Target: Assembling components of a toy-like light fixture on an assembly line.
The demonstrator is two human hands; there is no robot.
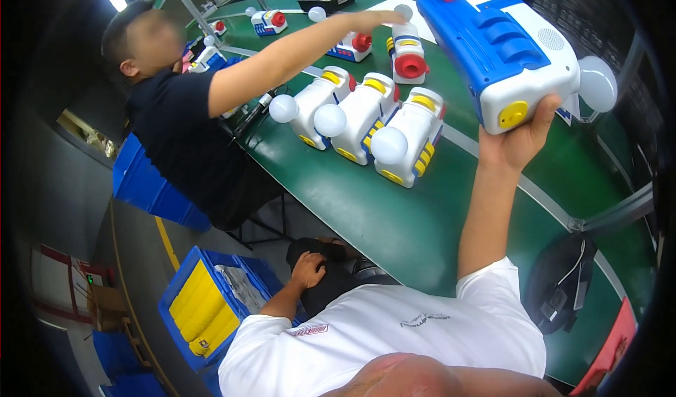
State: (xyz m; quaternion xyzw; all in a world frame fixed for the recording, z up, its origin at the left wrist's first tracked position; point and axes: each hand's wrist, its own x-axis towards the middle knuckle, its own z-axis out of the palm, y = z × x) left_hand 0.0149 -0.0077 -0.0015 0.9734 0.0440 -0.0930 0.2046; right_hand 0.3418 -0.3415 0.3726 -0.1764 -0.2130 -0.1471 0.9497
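Grey lettering (pixel 426 319) and a red label (pixel 310 330) mark the white shirt (pixel 380 351); neither reads clearly.

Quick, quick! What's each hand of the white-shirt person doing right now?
Left hand: open, resting on the dark trouser leg.
Right hand: closed on the white-and-blue toy, holding it up.

R hand (pixel 517 143) raised w/ L hand (pixel 308 269) on leg (pixel 332 288).
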